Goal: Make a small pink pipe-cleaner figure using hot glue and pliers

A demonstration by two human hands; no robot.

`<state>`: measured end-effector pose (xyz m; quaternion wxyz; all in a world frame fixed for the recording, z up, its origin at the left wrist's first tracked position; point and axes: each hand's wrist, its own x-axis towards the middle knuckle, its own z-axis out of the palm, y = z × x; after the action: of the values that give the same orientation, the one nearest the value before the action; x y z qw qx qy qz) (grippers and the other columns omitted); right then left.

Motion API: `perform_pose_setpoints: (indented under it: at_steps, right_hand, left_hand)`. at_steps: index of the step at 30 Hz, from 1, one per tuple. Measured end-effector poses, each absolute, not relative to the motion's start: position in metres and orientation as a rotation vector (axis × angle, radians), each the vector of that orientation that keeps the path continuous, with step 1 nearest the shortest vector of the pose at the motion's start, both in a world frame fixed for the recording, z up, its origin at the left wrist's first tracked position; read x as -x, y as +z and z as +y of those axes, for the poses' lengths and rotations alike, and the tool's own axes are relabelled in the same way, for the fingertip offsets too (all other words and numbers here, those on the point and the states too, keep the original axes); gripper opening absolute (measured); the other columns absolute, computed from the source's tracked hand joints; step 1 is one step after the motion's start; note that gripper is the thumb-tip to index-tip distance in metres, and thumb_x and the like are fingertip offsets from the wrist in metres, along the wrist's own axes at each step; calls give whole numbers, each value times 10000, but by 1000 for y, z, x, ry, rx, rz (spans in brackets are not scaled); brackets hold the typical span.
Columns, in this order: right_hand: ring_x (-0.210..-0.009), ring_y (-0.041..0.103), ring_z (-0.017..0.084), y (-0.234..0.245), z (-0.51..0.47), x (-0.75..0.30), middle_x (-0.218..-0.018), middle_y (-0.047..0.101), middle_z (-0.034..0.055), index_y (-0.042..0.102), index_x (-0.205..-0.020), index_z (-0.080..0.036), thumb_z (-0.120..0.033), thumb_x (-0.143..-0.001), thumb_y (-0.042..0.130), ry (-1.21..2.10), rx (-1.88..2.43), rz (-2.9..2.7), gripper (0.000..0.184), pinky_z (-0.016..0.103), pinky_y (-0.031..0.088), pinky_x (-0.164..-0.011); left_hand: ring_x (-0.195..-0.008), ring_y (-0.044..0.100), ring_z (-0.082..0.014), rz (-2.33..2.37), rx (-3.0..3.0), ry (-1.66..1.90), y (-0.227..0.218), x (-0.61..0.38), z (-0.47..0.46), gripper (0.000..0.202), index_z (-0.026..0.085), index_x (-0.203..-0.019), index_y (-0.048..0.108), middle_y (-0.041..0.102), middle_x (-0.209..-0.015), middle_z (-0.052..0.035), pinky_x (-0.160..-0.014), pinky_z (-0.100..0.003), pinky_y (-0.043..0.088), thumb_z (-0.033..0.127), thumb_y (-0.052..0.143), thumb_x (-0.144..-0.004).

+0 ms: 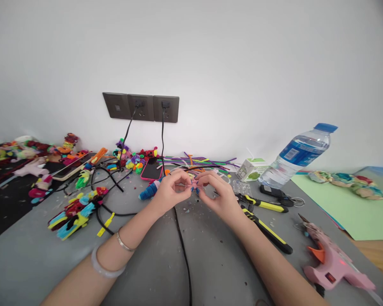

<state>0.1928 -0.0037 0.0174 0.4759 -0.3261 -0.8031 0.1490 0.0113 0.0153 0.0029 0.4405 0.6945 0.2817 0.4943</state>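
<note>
My left hand (pixel 172 192) and my right hand (pixel 217 193) meet over the grey table (pixel 210 263), fingertips pinched together on a small pink piece (pixel 194 183), seemingly a pipe cleaner. Both hands are closed around it. A blue fuzzy piece (pixel 148 191) lies just left of my left hand. Loose colourful pipe cleaners (pixel 204 162) lie behind the hands by the wall. Two bracelets sit on my left wrist (pixel 115 255).
Yellow-black pliers (pixel 264 221) and a pink glue gun (pixel 333 263) lie to the right. A tilted water bottle (pixel 298 155), a small carton (pixel 250 168), green paper (pixel 347 208), a phone (pixel 150 171), black cables (pixel 181 250) and piles of fuzzy figures (pixel 76 212) surround the hands.
</note>
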Motion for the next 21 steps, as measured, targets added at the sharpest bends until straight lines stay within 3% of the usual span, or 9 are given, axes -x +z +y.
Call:
perform_pose_setpoints:
  at_steps: [6,11,21]
  right_hand:
    - [-893,579,202,18,-5,-192,-907,602,51,520,-855,-239,-50,-832,523,369,795,-1985,190,343,474,-782]
    - [-801,565,181,15,-5,-192,-888,600,42,532,-957,-245,-75,-853,510,380,815,-1984,200,324,478,-715]
    - [-868,589,195,18,-6,-191,-899,606,58,553,-887,-239,-51,-856,504,366,768,-2016,197,347,490,-775]
  left_hand:
    - [-794,543,-132,713,-1749,1208,5,-12,14,74,177,-792,547,515,-867,-28,-668,-226,523,120,584,-762]
    - [-790,537,-138,716,-1779,1238,8,-12,13,105,183,-784,538,516,-857,-29,-665,-234,519,99,572,-732]
    - [-771,540,-130,730,-1819,1227,8,-12,12,119,183,-768,521,518,-852,-27,-638,-227,519,88,569,-715]
